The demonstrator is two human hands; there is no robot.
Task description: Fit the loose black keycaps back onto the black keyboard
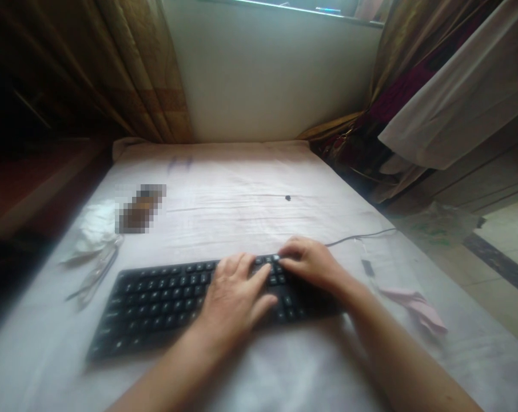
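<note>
A black keyboard lies flat on the white-covered surface in front of me. My left hand rests across its middle, palm down, fingers stretched out and thumb spread; nothing is in it. Over the keyboard's upper right part, my right hand has its thumb and fingertips drawn close around a small pale spot at the top row. What they pinch there is too small to make out. Beyond the keyboard lies a small dark piece, apart from both hands.
The keyboard's thin cable runs off the right edge. A pink cloth lies at right. On the left are a crumpled white bag, a bundle of thin items and a blurred-out object. Curtains hang behind.
</note>
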